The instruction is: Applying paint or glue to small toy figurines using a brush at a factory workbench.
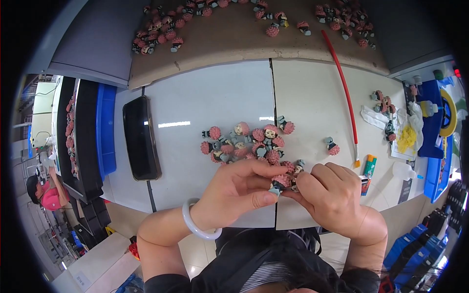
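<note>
left hand (234, 188): grip closed on small pink-haired figurine (281, 182), thumb and fingers pinching it; white bangle (195, 227) on wrist
right hand (332, 193): grip closed, fingertips on same figurine's right side
figurine: held just above worktop (205, 97) near edge, below loose pile of figurines (246, 141)
phone (140, 138): dark, flat, left of pile
red rod (342, 88): long, thin, right of pile
yellow sheet (406, 139): far right, on white paper
blue trays (432, 166): right edge
</note>
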A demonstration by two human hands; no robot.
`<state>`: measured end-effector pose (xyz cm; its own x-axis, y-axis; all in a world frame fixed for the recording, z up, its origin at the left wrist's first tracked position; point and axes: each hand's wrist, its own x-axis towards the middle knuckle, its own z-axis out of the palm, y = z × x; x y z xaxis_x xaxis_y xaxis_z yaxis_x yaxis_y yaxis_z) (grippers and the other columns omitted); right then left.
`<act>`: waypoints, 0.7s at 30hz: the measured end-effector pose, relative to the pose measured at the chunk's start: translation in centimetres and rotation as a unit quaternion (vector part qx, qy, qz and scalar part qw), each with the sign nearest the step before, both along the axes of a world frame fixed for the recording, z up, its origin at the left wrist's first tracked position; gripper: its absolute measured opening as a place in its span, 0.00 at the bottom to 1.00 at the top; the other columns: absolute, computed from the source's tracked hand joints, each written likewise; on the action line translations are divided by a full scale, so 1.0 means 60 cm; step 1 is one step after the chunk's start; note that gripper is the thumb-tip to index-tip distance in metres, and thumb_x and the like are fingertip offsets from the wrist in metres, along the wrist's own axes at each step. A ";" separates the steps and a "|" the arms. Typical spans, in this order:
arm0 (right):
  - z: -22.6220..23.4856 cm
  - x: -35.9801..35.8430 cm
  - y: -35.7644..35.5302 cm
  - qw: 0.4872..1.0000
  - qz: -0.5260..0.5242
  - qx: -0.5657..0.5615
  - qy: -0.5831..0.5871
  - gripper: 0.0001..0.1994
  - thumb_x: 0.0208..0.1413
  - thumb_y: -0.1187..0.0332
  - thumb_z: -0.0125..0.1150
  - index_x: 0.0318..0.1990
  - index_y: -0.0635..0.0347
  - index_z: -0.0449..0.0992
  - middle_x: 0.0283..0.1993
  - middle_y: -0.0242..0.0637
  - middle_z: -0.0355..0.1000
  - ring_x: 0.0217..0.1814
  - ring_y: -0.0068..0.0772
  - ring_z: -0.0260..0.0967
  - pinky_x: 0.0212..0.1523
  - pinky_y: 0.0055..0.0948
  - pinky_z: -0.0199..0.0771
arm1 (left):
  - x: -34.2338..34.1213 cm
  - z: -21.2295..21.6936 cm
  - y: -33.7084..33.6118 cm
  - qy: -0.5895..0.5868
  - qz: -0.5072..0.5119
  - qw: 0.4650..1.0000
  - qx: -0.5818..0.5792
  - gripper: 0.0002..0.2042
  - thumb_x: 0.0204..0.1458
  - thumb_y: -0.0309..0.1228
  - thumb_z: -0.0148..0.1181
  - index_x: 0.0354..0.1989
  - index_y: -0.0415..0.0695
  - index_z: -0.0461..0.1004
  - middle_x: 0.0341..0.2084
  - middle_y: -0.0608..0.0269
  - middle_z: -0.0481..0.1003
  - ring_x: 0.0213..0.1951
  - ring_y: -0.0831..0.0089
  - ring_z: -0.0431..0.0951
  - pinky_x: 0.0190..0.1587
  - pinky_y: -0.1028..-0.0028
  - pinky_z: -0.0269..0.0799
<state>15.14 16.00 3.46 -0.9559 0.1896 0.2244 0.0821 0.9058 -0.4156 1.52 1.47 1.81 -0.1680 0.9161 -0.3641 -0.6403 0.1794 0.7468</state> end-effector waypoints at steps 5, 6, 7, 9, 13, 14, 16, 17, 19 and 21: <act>-0.003 0.001 -0.003 1.000 -0.012 0.022 0.007 0.15 0.33 0.65 0.67 0.19 0.55 0.63 0.16 0.30 0.55 0.16 0.28 0.58 0.15 0.26 0.57 | 0.001 -0.007 -0.002 0.003 0.007 1.000 -0.003 0.18 0.46 0.17 0.57 0.47 0.36 0.66 0.41 0.62 0.70 0.43 0.72 0.72 0.45 0.74 0.71; -0.004 0.001 -0.004 1.000 -0.014 0.022 0.007 0.15 0.33 0.65 0.67 0.19 0.55 0.63 0.16 0.30 0.55 0.16 0.28 0.58 0.15 0.26 0.57 | 0.002 -0.007 -0.002 0.002 0.005 1.000 -0.004 0.18 0.46 0.17 0.57 0.47 0.36 0.66 0.41 0.62 0.70 0.43 0.72 0.72 0.45 0.74 0.71; -0.004 0.000 -0.004 0.999 -0.014 0.030 0.011 0.15 0.34 0.66 0.67 0.19 0.55 0.62 0.16 0.30 0.55 0.15 0.28 0.57 0.15 0.26 0.57 | 0.001 -0.006 -0.001 0.012 0.008 1.000 -0.010 0.17 0.45 0.17 0.58 0.47 0.36 0.67 0.42 0.62 0.70 0.43 0.73 0.72 0.44 0.75 0.71; -0.005 0.001 -0.004 0.999 -0.014 0.037 0.015 0.15 0.34 0.66 0.66 0.18 0.55 0.62 0.16 0.30 0.54 0.15 0.28 0.57 0.15 0.26 0.57 | 0.001 -0.005 0.000 0.021 0.009 1.000 -0.016 0.17 0.45 0.17 0.58 0.46 0.36 0.67 0.42 0.62 0.70 0.42 0.73 0.73 0.44 0.75 0.71; -0.007 0.005 -0.003 0.999 -0.010 0.048 0.009 0.15 0.35 0.65 0.66 0.18 0.55 0.61 0.16 0.29 0.54 0.15 0.27 0.56 0.15 0.25 0.57 | 0.001 -0.012 -0.002 -0.009 0.019 1.000 -0.021 0.17 0.44 0.17 0.59 0.45 0.36 0.68 0.43 0.61 0.70 0.41 0.74 0.73 0.43 0.76 0.71; -0.007 0.005 -0.004 0.999 -0.005 0.050 0.010 0.15 0.35 0.65 0.66 0.18 0.55 0.61 0.16 0.30 0.54 0.15 0.27 0.56 0.15 0.25 0.57 | 0.001 -0.013 -0.003 -0.019 0.025 0.999 -0.027 0.17 0.44 0.17 0.59 0.45 0.37 0.68 0.44 0.60 0.70 0.41 0.74 0.73 0.42 0.76 0.71; -0.005 0.006 -0.003 0.999 -0.006 0.047 0.008 0.15 0.35 0.65 0.66 0.18 0.55 0.61 0.16 0.29 0.54 0.15 0.27 0.56 0.15 0.25 0.57 | 0.002 -0.015 -0.004 -0.017 0.024 0.999 -0.025 0.17 0.44 0.17 0.59 0.45 0.37 0.68 0.44 0.60 0.70 0.41 0.74 0.73 0.42 0.76 0.71; -0.004 0.006 -0.003 0.999 -0.005 0.045 0.005 0.15 0.35 0.65 0.65 0.18 0.55 0.61 0.15 0.29 0.54 0.15 0.27 0.56 0.15 0.25 0.57 | 0.002 -0.015 -0.004 -0.015 0.024 0.999 -0.023 0.17 0.44 0.17 0.59 0.45 0.37 0.68 0.44 0.60 0.70 0.41 0.75 0.73 0.42 0.77 0.71; -0.006 0.007 -0.002 0.999 -0.012 0.043 0.010 0.15 0.35 0.65 0.65 0.18 0.55 0.61 0.15 0.29 0.54 0.15 0.26 0.56 0.15 0.25 0.57 | 0.003 -0.015 -0.003 -0.014 0.024 0.999 -0.019 0.17 0.44 0.17 0.59 0.45 0.37 0.68 0.44 0.60 0.70 0.40 0.75 0.73 0.42 0.77 0.71; -0.010 0.004 -0.002 0.999 -0.017 0.040 0.015 0.15 0.35 0.65 0.65 0.18 0.55 0.61 0.15 0.29 0.54 0.15 0.26 0.56 0.15 0.25 0.57 | 0.004 -0.018 -0.004 -0.013 0.025 0.999 -0.016 0.17 0.44 0.17 0.60 0.45 0.37 0.69 0.45 0.60 0.69 0.40 0.75 0.73 0.42 0.77 0.71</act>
<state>15.40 15.85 2.85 -0.9418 0.2026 0.2683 0.1022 0.9328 -0.3456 1.73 1.20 0.74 -0.2037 0.8943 -0.3984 -0.6676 0.1707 0.7246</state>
